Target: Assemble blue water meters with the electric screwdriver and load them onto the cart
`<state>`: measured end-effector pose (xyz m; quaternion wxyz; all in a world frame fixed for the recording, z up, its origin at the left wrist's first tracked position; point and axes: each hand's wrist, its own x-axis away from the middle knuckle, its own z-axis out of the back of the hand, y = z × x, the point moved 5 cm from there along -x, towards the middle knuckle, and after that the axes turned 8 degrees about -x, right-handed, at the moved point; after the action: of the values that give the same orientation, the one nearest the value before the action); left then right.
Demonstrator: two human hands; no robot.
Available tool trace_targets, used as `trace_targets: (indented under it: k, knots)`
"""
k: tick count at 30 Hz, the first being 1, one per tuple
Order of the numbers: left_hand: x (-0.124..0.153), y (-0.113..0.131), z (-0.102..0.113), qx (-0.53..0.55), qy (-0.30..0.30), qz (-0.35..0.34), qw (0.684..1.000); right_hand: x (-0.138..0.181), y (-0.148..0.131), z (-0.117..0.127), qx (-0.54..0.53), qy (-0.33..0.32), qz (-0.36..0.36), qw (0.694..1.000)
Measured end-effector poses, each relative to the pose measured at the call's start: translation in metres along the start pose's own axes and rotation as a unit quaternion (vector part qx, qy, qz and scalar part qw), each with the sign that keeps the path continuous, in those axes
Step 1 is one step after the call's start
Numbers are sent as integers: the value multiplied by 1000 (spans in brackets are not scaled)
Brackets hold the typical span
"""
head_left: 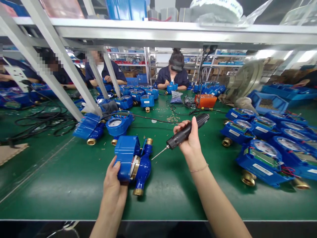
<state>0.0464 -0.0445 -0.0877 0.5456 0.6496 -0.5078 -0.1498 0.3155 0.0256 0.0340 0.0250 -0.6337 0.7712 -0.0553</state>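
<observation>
A blue meter (135,163) is grasped by the left hand (116,175), its boxy housing pinched between the thumb above and the fingers beneath; the meter is held on its side over the near middle of the surface (168,195), with its brass-ended pipe turned to the right. Whether the surface is touched by it cannot be told. The right hand (189,138) is closed around the black handle of a power screwdriver (177,139), whose thin bit (159,153) is pointed down and leftward; its tip is seen just beside the pipe, though contact cannot be made out. At the right, a blue bin (260,110) is partly filled with small dark pieces, and a blue tray (297,94) is placed behind it. A plastic bag (176,97) is laid near an orange box (206,101) farther back. The surface is green, and loose screws (173,119) are scattered across its middle. Meters with exposed green circuit boards (264,162) are grouped at the right, while two more blue meters (119,124) are set beyond the left hand. Black cables (44,119) are tangled at the far left. Overhead, a white shelf (173,33) is loaded with a blue container (126,10) and other goods. Opposite, a blue meter is being handled by a seated co-worker (162,76), and other people are seated farther left.
</observation>
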Motion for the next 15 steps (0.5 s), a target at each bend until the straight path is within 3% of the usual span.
trace_targets:
  k: [8,12,15]
  knots:
    - [30,11,6,15,50,-53,997,4,36,-32,190,-43,128,972]
    - [26,11,12,36,53,-38,997,14,48,-44,196,-90,179,960]
    - [22,11,14,40,46,-35,998,22,39,-48,163,-104,200,960]
